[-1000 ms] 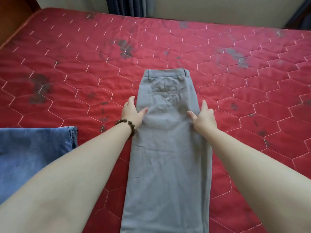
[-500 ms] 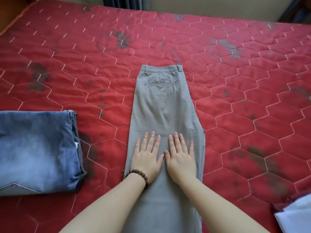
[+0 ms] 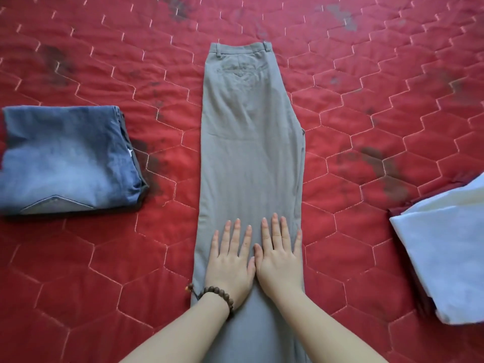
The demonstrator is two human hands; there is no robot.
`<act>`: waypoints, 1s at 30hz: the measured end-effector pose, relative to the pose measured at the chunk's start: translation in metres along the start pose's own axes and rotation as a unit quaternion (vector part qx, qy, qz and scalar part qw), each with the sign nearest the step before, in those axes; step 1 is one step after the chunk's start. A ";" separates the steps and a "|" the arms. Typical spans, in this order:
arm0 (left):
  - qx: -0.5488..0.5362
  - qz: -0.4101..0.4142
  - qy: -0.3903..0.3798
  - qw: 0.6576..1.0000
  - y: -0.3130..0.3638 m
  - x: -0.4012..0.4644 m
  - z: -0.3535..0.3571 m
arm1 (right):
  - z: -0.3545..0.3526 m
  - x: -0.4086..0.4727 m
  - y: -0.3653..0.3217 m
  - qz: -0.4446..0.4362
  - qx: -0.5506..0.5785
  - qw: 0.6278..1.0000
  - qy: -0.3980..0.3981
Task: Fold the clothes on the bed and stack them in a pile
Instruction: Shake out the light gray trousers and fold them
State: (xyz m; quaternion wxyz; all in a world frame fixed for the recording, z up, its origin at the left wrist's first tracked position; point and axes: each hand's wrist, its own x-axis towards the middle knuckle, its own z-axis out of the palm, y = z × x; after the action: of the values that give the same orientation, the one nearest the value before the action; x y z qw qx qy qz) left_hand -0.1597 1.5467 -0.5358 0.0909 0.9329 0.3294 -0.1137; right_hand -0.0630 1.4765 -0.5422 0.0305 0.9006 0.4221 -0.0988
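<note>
Grey trousers (image 3: 248, 142) lie lengthwise on the red quilted bed (image 3: 78, 258), folded leg on leg, waistband at the far end. My left hand (image 3: 230, 260), a bead bracelet on its wrist, presses flat on the lower legs with straight fingers. Beside it, thumbs touching, my right hand (image 3: 280, 258) presses flat in the same way. The trousers' hem runs out of view at the bottom. A folded pair of blue jeans (image 3: 68, 161) sits at the left.
At the right edge lies a heap of white and light blue cloth (image 3: 445, 255) over something dark red. The bed cover bears dark stains. Bare cover lies between the trousers and both side heaps.
Both hands slid from the trousers' hip area down the legs toward me, coming together flat at the middle. The view dipped downward, bringing the cloth at the right further into sight.
</note>
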 end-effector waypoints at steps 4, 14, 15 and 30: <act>-0.010 0.009 -0.002 1.000 0.007 -0.046 0.012 | 0.009 -0.050 -0.002 -0.002 0.002 1.000 -0.018; -0.017 0.000 0.000 1.000 0.029 -0.163 0.049 | 0.031 -0.168 -0.001 -0.015 0.023 1.000 -0.012; -0.020 -0.001 -0.001 1.000 0.033 -0.175 0.053 | 0.034 -0.181 0.000 -0.018 0.026 0.999 -0.012; -0.363 -0.307 0.023 0.880 0.006 -0.241 0.028 | 0.009 -0.256 0.005 0.245 0.322 0.909 -0.098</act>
State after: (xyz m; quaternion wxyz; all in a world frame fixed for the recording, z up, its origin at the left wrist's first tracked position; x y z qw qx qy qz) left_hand -0.3427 1.3923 -0.4970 0.3757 0.6893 0.6193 0.0132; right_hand -0.2200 1.2792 -0.4988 -0.1968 0.9224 0.1279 -0.3069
